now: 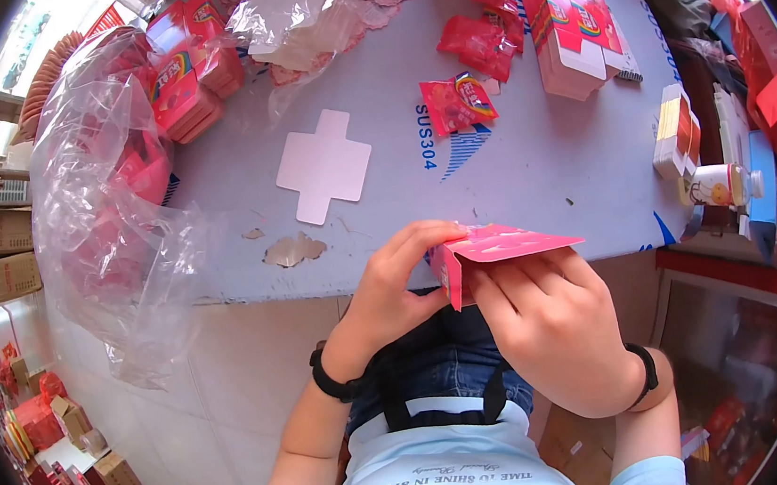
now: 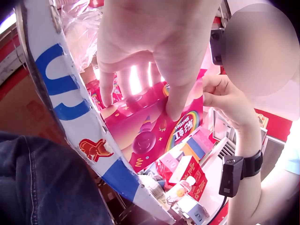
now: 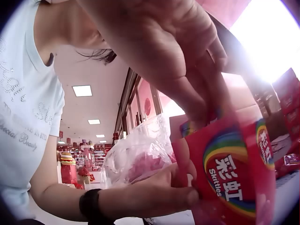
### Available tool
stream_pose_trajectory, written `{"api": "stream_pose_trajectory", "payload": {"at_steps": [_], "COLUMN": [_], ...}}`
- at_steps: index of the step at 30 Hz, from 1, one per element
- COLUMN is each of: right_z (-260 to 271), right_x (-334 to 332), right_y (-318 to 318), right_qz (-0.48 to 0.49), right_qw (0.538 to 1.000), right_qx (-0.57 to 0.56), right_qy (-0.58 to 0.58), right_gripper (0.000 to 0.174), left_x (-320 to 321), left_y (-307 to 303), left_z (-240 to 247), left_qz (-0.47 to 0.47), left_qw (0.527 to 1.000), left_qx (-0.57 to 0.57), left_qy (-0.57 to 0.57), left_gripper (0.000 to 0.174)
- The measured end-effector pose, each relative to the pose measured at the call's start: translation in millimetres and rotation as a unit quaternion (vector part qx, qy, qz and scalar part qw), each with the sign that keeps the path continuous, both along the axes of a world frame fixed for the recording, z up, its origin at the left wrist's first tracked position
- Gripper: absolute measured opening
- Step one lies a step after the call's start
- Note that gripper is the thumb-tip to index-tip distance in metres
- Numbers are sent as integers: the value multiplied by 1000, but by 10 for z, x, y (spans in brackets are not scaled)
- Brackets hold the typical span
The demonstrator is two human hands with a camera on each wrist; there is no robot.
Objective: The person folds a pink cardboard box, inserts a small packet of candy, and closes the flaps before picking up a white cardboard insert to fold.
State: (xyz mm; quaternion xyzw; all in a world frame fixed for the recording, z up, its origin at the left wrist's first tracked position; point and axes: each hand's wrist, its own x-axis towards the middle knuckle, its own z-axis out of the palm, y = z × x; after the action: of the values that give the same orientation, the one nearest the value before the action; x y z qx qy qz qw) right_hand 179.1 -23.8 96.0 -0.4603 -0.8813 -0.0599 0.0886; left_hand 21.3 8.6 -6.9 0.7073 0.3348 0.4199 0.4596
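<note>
A red candy box (image 1: 511, 241) is held at the table's front edge. My left hand (image 1: 402, 279) grips its left end between thumb and fingers; the left wrist view shows this hand (image 2: 150, 42) spread over the printed side (image 2: 145, 136). At the box's other end, my right hand (image 1: 559, 329) has bent fingers under the pink panel. In the right wrist view, the right hand (image 3: 159, 51) reaches down into the opening of the box (image 3: 225, 173), fingertips hidden beside a rainbow-coloured patch. Whether they pinch anything is unclear. The left thumb presses the outside.
On the table (image 1: 231, 183) lie a flat white cross-shaped card (image 1: 326, 167), small red candy packets (image 1: 459, 104) and stacks of red boxes (image 1: 574, 24). Clear plastic bags (image 1: 100, 197) hang over the left edge. A small bottle (image 1: 719, 186) is at the right.
</note>
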Motion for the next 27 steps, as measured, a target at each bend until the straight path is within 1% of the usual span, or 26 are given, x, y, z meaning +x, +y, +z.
{"api": "stream_pose_trajectory", "payload": {"at_steps": [2,3,5,6,9,11,12,14,18,21,23,24,26,27], "right_z": [9,48,132,165,189,129,110,82,129,125,83,102,200,263], "right_x": [3,22,70,77,77,21,7,-14,-23,-26,-55,-50,-22,0], "right_y": [-5,-6,-11,-16,-32,-17,-12,-5,-8,-12,-3,-7,-30,-40], "right_qz": [-4,-4,-6,-6,-11,3,2,-7,-4,12,-19,-18,-17,-17], "right_qw": [1000,1000,997,997,996,997,997,991,989,988,993,993,992,992], "right_qx": [-18,-19,-46,-47,-75,-83,-83,-105,-128,-137,-116,-116,-125,-125], "right_qy": [11,11,68,68,51,-1,-1,-78,-77,-72,-21,-21,-11,-12], "right_gripper": [24,24,25,25,23,21,21,19,17,20,25,25,28,28], "left_x": [-6,-7,-10,-12,-5,-2,3,5,3,21,14,9,-5,-10], "left_y": [4,6,5,5,3,1,4,8,9,5,9,15,22,21], "left_z": [-9,-10,-5,-3,4,9,9,10,8,11,-3,-6,-12,-7], "left_qz": [-3,-3,-1,0,-5,-2,-3,1,2,12,14,14,-2,-2], "left_qw": [1000,1000,1000,1000,1000,1000,1000,1000,1000,1000,1000,1000,1000,1000], "left_qx": [0,-1,1,-1,-1,0,0,7,2,-10,-2,-2,6,6], "left_qy": [-1,0,2,2,4,5,6,6,5,2,9,8,4,4], "left_gripper": [51,51,52,52,52,52,52,51,52,47,46,46,52,52]}}
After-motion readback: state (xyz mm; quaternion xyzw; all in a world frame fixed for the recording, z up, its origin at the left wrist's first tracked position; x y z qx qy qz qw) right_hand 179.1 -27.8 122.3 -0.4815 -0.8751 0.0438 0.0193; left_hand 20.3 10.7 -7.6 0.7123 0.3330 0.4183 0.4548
